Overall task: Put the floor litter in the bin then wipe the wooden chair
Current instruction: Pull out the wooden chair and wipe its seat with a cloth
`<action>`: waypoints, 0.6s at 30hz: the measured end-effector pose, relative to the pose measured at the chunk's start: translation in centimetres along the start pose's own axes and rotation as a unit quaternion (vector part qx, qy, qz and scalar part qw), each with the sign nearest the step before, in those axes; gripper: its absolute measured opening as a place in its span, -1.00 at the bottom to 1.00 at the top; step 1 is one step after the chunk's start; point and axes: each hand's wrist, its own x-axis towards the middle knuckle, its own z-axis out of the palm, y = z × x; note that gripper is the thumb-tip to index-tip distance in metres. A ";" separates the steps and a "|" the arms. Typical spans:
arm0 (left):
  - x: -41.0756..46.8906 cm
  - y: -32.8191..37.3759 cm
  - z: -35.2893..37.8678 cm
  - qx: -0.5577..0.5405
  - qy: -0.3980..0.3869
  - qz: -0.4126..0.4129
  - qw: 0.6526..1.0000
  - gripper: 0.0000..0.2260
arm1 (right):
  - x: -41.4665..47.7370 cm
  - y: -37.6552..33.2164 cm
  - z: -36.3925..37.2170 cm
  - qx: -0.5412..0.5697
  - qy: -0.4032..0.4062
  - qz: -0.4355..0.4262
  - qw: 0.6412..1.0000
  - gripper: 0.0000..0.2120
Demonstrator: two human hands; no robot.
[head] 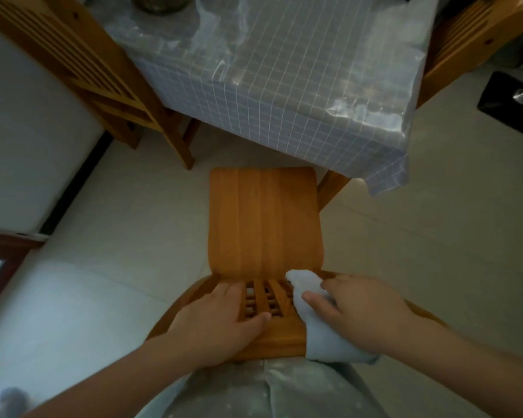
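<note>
A wooden chair (264, 218) stands right in front of me, seen from above over its slatted backrest, with its seat pointing toward the table. My left hand (221, 324) rests flat on the top of the backrest, fingers apart over the slats. My right hand (363, 309) presses a pale blue-white cloth (320, 330) against the right side of the backrest. The cloth drapes over the top rail and hangs down toward me. No litter or bin shows on the floor around the chair.
A table (284, 86) with a checked cloth under clear plastic stands beyond the chair. Two more wooden chairs flank it, one at the left (82, 70) and one at the right (471, 46). A black square base (511, 101) sits on the floor at the far right.
</note>
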 end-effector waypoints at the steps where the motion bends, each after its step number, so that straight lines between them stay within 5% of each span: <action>1: 0.1 -0.1 0.3 -0.004 -0.017 -0.007 1.000 -0.34 | 0.1 0.1 0.1 0.019 -0.031 -0.001 0.999 -0.34; 8: 0.4 0.1 0.9 0.062 -0.072 -0.028 0.995 -0.30 | 0.3 0.7 -0.4 0.157 -0.222 0.006 0.962 -0.31; 18: 0.4 -0.4 0.9 0.043 -0.018 -0.020 0.999 -0.35 | 0.7 0.6 -1.2 0.127 -0.200 0.004 0.972 -0.30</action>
